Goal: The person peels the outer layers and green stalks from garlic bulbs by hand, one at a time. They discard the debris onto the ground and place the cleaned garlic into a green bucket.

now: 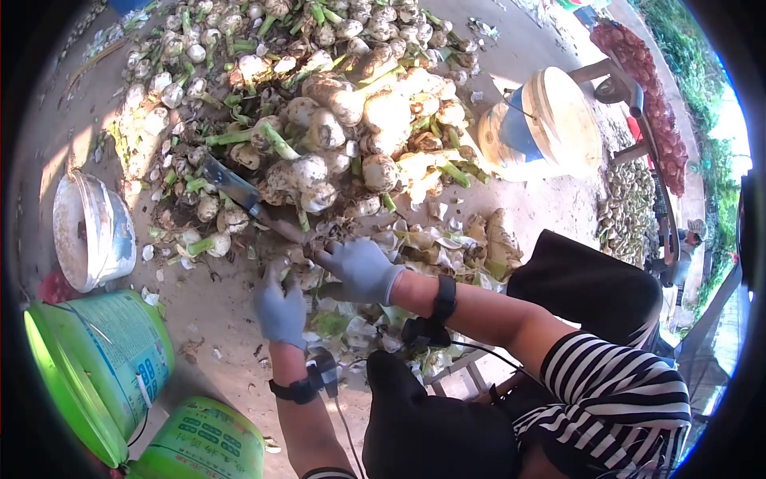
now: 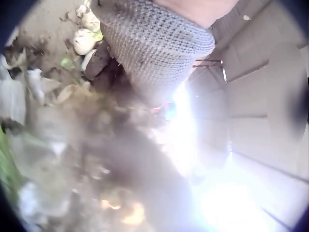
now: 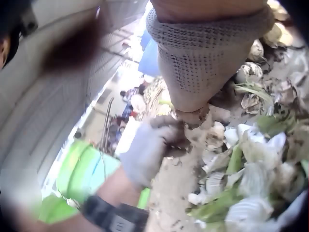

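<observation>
My right hand (image 1: 359, 270), in a grey knit glove, grips the end of the handle of a broad-bladed knife (image 1: 231, 185). The knife points away to the left, its blade against the pile of pale bulbs with cut green stems (image 1: 311, 172). Just left of it and nearer to me is my left hand (image 1: 281, 310), also gloved, fingers bent and low over the dirt floor. Soil darkens the left fingertips (image 3: 175, 134) in the right wrist view, and I cannot tell whether they hold anything. In the left wrist view the glove cuff (image 2: 149, 43) shows, with much glare and blur below.
Peelings and leaves (image 1: 351, 323) litter the floor before my knees. A white bucket (image 1: 96, 231) and green buckets (image 1: 120, 351) stand at the left. Beyond the pile on the right is another bucket (image 1: 550, 124), near a cart with red net sacks (image 1: 646, 96).
</observation>
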A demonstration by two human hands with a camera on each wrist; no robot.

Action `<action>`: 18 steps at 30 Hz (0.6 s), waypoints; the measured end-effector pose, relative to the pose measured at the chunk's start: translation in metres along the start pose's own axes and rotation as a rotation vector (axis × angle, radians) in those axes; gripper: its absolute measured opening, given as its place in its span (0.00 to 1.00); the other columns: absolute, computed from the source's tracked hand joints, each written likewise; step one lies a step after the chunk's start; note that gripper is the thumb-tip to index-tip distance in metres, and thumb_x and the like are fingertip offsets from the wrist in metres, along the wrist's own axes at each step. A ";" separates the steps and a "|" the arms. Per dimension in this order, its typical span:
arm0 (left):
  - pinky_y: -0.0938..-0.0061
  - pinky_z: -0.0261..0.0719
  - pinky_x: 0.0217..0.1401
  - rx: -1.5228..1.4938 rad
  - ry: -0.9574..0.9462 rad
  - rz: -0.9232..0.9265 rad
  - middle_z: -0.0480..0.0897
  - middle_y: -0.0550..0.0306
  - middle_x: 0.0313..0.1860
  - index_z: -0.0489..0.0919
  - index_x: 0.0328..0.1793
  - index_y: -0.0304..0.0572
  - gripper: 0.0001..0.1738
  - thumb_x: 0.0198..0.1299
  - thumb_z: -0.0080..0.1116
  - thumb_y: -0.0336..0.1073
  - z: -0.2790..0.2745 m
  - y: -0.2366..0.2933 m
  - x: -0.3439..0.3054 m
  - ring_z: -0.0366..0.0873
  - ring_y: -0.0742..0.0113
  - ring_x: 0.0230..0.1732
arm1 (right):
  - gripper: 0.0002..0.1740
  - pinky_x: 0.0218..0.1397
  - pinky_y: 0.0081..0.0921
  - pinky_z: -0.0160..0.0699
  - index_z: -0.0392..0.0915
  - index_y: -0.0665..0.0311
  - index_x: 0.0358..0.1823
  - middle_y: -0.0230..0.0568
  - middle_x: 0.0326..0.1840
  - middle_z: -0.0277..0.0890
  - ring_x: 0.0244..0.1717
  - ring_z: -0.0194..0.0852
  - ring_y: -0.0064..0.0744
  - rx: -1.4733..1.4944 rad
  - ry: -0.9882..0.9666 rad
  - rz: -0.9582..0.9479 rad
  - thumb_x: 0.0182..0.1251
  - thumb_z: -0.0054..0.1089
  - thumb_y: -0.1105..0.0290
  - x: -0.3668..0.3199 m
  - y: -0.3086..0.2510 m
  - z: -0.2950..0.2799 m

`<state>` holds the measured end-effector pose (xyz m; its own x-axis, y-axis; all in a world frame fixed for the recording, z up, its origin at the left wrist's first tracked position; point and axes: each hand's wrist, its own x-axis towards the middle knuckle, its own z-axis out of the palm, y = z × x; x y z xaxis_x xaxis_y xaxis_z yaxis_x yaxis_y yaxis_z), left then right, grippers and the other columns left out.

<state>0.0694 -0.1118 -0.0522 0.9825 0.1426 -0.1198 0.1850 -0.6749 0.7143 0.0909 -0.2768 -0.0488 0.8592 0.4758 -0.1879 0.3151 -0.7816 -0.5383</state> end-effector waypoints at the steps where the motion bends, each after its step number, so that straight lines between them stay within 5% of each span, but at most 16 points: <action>1: 0.65 0.74 0.42 -0.046 -0.017 0.067 0.78 0.46 0.40 0.76 0.44 0.39 0.13 0.49 0.56 0.28 -0.005 0.018 -0.006 0.77 0.53 0.41 | 0.18 0.29 0.41 0.71 0.72 0.61 0.35 0.46 0.28 0.74 0.31 0.74 0.52 -0.040 0.014 -0.042 0.45 0.62 0.58 0.002 -0.001 0.002; 4: 0.70 0.76 0.37 -0.127 -0.153 0.176 0.78 0.49 0.42 0.74 0.48 0.38 0.17 0.50 0.59 0.32 -0.011 0.033 -0.018 0.78 0.60 0.36 | 0.19 0.28 0.41 0.71 0.73 0.59 0.36 0.46 0.24 0.72 0.29 0.74 0.51 0.113 0.023 -0.103 0.44 0.62 0.58 -0.001 0.004 0.002; 6: 0.75 0.77 0.36 -1.017 -0.054 0.011 0.76 0.53 0.46 0.70 0.55 0.39 0.25 0.48 0.61 0.32 -0.003 0.019 -0.031 0.78 0.64 0.37 | 0.17 0.28 0.39 0.71 0.74 0.60 0.36 0.47 0.27 0.74 0.29 0.72 0.53 0.162 0.036 -0.118 0.48 0.61 0.59 -0.007 0.013 0.004; 8: 0.76 0.75 0.45 -0.960 -0.181 -0.134 0.73 0.55 0.51 0.64 0.60 0.38 0.31 0.48 0.62 0.30 0.002 0.005 -0.044 0.74 0.66 0.46 | 0.13 0.29 0.31 0.72 0.76 0.64 0.34 0.45 0.25 0.75 0.24 0.73 0.37 0.662 0.114 -0.066 0.53 0.62 0.63 -0.009 0.012 0.000; 9: 0.73 0.72 0.50 -0.708 -0.201 0.063 0.71 0.52 0.53 0.65 0.60 0.36 0.32 0.47 0.64 0.32 0.009 0.004 -0.044 0.72 0.64 0.50 | 0.11 0.33 0.28 0.72 0.76 0.66 0.38 0.45 0.28 0.77 0.26 0.72 0.31 0.886 0.064 -0.045 0.59 0.57 0.66 -0.013 0.008 -0.007; 10: 0.70 0.70 0.56 -0.447 -0.224 0.257 0.70 0.50 0.55 0.65 0.60 0.35 0.33 0.47 0.65 0.34 0.012 0.003 -0.046 0.70 0.61 0.55 | 0.11 0.36 0.28 0.73 0.76 0.67 0.38 0.44 0.28 0.77 0.29 0.73 0.28 0.772 -0.029 -0.012 0.59 0.56 0.67 -0.012 0.022 0.009; 16: 0.72 0.70 0.56 -0.684 -0.207 0.136 0.71 0.49 0.54 0.65 0.59 0.34 0.35 0.42 0.66 0.23 0.010 -0.007 -0.059 0.70 0.63 0.53 | 0.10 0.36 0.26 0.74 0.76 0.69 0.37 0.41 0.29 0.78 0.31 0.74 0.27 0.969 -0.219 -0.043 0.59 0.55 0.69 -0.016 0.017 -0.015; 18: 0.70 0.77 0.48 -0.988 -0.317 -0.011 0.72 0.49 0.53 0.64 0.60 0.36 0.33 0.47 0.64 0.27 0.011 -0.008 -0.058 0.74 0.62 0.48 | 0.10 0.38 0.23 0.74 0.75 0.68 0.40 0.40 0.32 0.78 0.33 0.75 0.24 0.688 -0.274 -0.174 0.59 0.55 0.71 -0.014 0.032 -0.011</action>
<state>0.0112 -0.1221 -0.0587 0.9679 -0.1483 -0.2032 0.2345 0.2400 0.9420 0.0935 -0.3130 -0.0547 0.6611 0.7224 -0.2027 0.0374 -0.3016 -0.9527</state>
